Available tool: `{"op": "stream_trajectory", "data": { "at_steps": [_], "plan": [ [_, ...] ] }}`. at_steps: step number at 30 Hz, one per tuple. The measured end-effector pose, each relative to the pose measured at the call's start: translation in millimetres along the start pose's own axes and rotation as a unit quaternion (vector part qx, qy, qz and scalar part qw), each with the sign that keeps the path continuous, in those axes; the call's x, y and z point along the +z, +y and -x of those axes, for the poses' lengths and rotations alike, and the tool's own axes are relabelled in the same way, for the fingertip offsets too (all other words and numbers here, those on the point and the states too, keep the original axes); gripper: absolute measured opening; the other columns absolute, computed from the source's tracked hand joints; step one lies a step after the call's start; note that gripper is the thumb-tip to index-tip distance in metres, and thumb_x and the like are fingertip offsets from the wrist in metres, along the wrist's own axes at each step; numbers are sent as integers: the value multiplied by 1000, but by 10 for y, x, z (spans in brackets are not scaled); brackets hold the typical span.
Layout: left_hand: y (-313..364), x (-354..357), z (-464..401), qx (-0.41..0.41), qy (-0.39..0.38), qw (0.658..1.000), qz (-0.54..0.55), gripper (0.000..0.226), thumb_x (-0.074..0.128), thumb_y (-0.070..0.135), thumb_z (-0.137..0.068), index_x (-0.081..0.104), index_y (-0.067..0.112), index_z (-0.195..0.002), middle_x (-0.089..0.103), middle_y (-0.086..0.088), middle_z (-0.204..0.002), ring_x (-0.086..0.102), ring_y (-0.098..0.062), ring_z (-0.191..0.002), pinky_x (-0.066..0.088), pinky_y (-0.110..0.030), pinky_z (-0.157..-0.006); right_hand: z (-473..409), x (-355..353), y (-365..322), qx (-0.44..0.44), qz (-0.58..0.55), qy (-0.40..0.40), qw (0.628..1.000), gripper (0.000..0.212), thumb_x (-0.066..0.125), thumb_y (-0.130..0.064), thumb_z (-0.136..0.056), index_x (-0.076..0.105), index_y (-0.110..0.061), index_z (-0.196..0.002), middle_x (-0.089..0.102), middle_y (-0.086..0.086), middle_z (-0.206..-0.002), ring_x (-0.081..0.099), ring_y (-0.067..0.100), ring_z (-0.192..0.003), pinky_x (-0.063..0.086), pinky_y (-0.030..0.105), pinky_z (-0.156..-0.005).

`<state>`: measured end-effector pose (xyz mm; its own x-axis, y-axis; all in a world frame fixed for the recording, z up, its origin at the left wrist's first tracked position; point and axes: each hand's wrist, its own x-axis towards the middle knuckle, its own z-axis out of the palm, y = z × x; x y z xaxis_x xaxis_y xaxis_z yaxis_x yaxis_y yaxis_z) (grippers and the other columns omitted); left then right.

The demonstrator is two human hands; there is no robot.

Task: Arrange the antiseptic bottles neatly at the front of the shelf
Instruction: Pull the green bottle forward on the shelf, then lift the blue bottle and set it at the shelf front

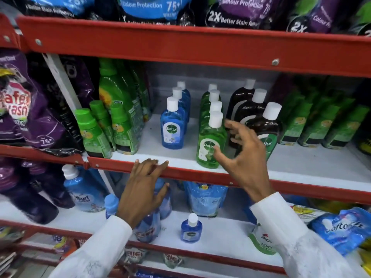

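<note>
— Where did the antiseptic bottles stand?

— On the red-edged white shelf, in three rows running back: blue plastic bottles with white caps, green ones near the front lip, dark brown ones beside them.

— And the hands?

— The right hand was spread, fingers loose, just beside the front green bottle, gripping nothing. The left hand lay flat, fingertips on the shelf's red edge.

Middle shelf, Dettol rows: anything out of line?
Yes. The front blue Dettol bottle sits well back from the red shelf edge, while the front green Dettol bottle and brown Dettol bottle stand further forward.
</note>
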<state>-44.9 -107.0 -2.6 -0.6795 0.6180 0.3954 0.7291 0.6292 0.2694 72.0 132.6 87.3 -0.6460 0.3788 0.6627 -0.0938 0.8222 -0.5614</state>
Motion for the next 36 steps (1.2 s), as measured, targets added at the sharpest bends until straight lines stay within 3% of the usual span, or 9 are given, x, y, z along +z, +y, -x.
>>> {"op": "stream_trajectory", "data": {
  "at_steps": [3, 7, 10, 12, 17, 24, 26, 30, 36],
  "plan": [
    [-101, -35, 37, -11, -11, 1000, -13, 67, 64, 34, -85, 40, 28, -147, 51, -6, -136, 39, -28, -138, 17, -50, -126, 477, 67, 115, -97, -22, 32, 994, 33, 71, -17, -81, 67, -19, -114, 59, -17, -102, 55, 1, -89, 42, 12, -78],
    [-127, -40, 42, -10, -19, 1000, 17, 64, 64, 30, -83, 44, 29, -144, 53, -3, -131, 42, -27, -133, 19, -54, -124, 1069, 424, 511, 19, -33, -223, 974, 44, 73, -21, -76, 65, -26, -118, 65, -12, -109, 56, -2, -89, 49, 20, -79],
    [-123, -19, 36, -14, -20, 1000, 18, 62, 63, 31, -83, 45, 28, -142, 53, -4, -129, 43, -28, -131, 21, -55, -122, 1365, 767, 822, 127, 28, -454, 882, 75, 85, -36, -67, 55, -24, -135, 58, -11, -130, 55, 7, -115, 45, 25, -102],
    [-131, 0, 66, -15, -23, 999, 16, 65, 65, 29, -83, 43, 28, -144, 52, -5, -133, 40, -28, -134, 22, -55, -122, 1498, 971, 918, 150, 24, -486, 861, 69, 88, -38, -63, 59, -26, -124, 65, -9, -123, 61, 13, -110, 49, 31, -97],
    [-115, -33, 94, -23, -25, 999, 12, 68, 66, 25, -83, 41, 31, -146, 51, -5, -142, 34, -29, -143, 14, -56, -125, 1578, 1194, 989, 163, 12, -438, 884, 35, 85, -23, -64, 71, -20, -96, 75, -2, -93, 67, 17, -84, 57, 41, -80],
    [-325, -189, 113, -39, -21, 998, -32, 71, 68, 32, -81, 39, 33, -146, 49, -3, -145, 35, -25, -144, 8, -55, -126, 1259, 859, 531, 126, -16, -306, 944, 34, 80, -42, -55, 66, -42, -86, 70, -21, -76, 64, 4, -71, 53, 23, -63],
    [-452, -234, 149, -52, -10, 998, -37, 69, 70, 29, -80, 44, 31, -143, 52, -3, -138, 40, -26, -140, 12, -57, -125, 1007, 690, 230, 95, -58, -244, 963, 35, 81, -39, -55, 67, -46, -86, 68, -27, -75, 60, -2, -65, 47, 17, -59],
    [-517, -224, 158, -51, -7, 999, -6, 65, 69, 20, -78, 49, 27, -139, 54, -3, -137, 40, -29, -139, 14, -54, -125, 451, 459, -369, 75, -128, -143, 978, 42, 83, -37, -57, 74, -28, -97, 73, -21, -80, 60, -4, -61, 48, 13, -56],
    [-512, -191, 171, -53, 1, 998, 16, 64, 68, 19, -78, 49, 26, -139, 54, -3, -136, 38, -31, -141, 20, -53, -125, -202, 551, -822, 60, -123, -83, 987, 42, 80, -31, -61, 75, -25, -103, 78, -14, -84, 71, 0, -73, 58, 23, -67]
  ]
}}
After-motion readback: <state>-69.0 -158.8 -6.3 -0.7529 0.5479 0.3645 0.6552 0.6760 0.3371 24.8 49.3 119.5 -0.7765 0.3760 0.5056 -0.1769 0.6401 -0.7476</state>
